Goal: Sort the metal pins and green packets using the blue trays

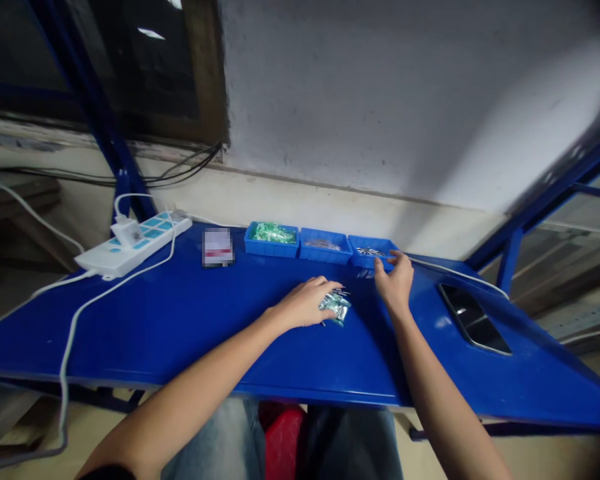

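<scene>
L hand (313,303) gripped shiny packets (337,308) over table (180,320), thin bits (343,291) poking out; loose grip might've dropped some. R hand (396,280), fingers parted at right tray (357,263), could've tipped it; couldn't tell if holding anything.

On the desk (170,327), from its middle: three blue bins (325,255) between eleven and two o'clock; one power strip (160,239) at ten, with one plug (129,233); one phone (475,320) at three; one left hand (309,303); one right hand (396,280); foil packets (338,309), too bunched to count.
</scene>
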The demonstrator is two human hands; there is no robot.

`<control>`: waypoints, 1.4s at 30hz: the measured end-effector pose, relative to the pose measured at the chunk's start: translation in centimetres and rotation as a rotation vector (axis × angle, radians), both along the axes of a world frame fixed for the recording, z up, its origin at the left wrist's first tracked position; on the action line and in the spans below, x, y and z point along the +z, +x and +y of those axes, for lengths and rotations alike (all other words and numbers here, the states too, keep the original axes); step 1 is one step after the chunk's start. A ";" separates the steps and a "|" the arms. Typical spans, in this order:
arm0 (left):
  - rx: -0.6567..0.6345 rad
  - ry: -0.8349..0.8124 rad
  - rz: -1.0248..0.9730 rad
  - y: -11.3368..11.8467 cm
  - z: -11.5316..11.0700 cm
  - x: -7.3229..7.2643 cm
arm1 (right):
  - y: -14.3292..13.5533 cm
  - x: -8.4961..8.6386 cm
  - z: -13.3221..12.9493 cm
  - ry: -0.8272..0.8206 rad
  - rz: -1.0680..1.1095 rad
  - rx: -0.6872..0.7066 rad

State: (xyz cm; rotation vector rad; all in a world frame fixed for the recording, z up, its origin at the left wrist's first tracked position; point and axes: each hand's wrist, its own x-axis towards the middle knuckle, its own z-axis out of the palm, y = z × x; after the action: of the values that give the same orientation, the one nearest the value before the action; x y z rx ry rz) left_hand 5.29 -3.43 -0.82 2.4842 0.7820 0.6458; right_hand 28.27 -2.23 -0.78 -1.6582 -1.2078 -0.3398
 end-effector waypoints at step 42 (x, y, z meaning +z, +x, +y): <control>0.392 0.181 -0.567 -2.3 2.8 1.6 | -9.9 1.0 -2.8 -0.178 0.272 0.819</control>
State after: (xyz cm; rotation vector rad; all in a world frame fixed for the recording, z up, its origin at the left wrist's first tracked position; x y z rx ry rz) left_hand 2.98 -0.59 0.80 2.1229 1.0110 1.5329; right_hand 18.38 -5.06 0.17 -1.1641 -1.6077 0.4962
